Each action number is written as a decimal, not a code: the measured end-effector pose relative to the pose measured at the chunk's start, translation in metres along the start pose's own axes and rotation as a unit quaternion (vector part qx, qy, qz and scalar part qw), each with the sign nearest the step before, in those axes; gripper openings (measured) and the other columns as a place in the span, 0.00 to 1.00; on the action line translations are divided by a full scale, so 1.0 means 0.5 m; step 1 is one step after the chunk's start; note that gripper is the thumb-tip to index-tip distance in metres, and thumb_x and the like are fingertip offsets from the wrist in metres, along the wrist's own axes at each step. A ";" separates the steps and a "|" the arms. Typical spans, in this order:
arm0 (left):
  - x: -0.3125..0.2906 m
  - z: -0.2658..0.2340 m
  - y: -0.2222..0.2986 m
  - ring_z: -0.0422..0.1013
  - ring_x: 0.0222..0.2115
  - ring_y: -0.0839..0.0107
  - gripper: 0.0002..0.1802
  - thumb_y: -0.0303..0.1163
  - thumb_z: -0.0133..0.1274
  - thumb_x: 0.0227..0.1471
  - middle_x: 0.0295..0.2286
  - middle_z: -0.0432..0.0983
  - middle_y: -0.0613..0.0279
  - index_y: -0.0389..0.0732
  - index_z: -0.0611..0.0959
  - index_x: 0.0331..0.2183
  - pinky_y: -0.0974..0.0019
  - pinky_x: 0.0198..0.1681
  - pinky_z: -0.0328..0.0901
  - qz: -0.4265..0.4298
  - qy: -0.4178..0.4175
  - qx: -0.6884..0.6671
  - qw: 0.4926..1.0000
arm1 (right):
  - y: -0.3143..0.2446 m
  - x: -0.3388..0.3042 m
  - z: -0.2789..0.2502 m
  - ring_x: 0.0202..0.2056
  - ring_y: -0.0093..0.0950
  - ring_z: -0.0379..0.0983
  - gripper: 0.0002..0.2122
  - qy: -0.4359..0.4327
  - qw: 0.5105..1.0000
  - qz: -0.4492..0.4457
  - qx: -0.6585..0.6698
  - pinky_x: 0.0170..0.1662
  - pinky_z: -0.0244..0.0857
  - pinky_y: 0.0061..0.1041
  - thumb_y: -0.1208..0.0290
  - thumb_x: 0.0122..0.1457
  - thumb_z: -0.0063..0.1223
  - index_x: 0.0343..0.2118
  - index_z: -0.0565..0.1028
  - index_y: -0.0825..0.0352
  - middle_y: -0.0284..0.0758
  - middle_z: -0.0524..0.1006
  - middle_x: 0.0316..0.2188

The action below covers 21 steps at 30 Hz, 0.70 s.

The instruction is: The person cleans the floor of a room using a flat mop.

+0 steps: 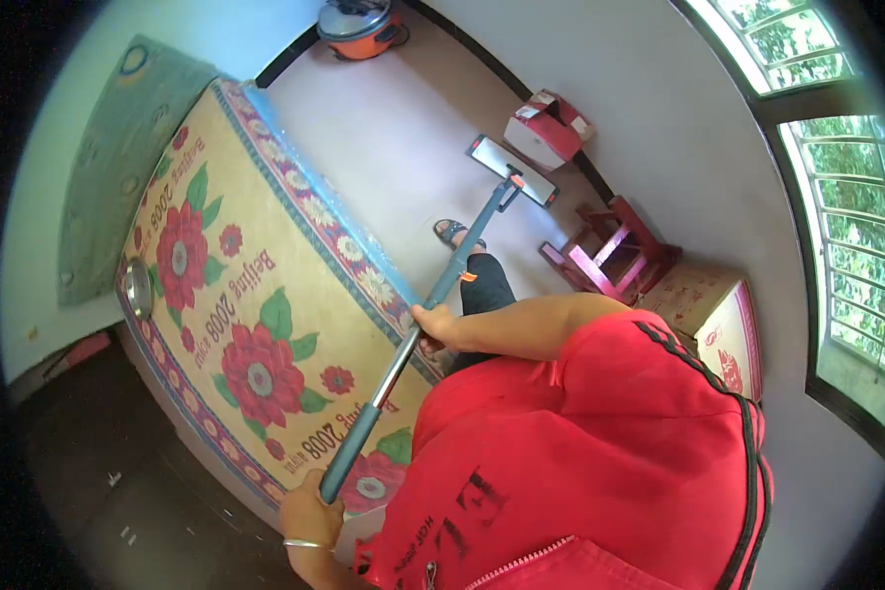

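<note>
I hold a flat mop (393, 369) with a grey and silver pole slanting from lower left to upper right. My left hand (312, 509), with a silver bangle at the wrist, is closed round the grey grip at the pole's near end. Farther up, my right hand (437, 326) is wrapped round the middle of the pole. At the far end the rectangular mop head (513, 171), pale with dark edges and red corners, is over the light floor beside a red and white carton (549, 131). Whether it touches the floor I cannot tell.
Left of the pole stands a table with a flowered cloth (295, 261), a round metal lid or dish (139, 288) at its edge. A red wooden stool (615, 251) and a cardboard box (708, 315) line the right wall. An orange pot (359, 31) sits at the far wall.
</note>
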<state>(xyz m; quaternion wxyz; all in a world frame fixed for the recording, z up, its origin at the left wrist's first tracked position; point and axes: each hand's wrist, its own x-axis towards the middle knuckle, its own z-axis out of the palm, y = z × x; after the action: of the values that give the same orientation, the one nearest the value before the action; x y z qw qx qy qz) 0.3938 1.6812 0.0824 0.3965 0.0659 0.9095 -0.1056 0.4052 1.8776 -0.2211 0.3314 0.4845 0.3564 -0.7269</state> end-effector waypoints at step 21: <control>-0.343 0.656 -0.105 0.62 0.15 0.67 0.16 0.33 0.56 0.28 0.15 0.66 0.54 0.33 0.72 0.22 0.65 0.22 0.59 -0.230 0.033 -0.486 0.843 | 0.326 0.024 0.103 0.12 0.27 0.69 0.20 -0.139 0.877 -0.108 -0.447 0.18 0.65 0.25 0.56 0.47 0.43 0.15 0.72 0.72 0.37 0.70 0.10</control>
<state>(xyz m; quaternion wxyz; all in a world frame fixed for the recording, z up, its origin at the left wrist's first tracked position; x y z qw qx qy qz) 0.7312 1.5438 -0.0015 0.3117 -0.3429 0.8460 0.2637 0.5120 1.7468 -0.2503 0.4780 0.1372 0.6440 -0.5813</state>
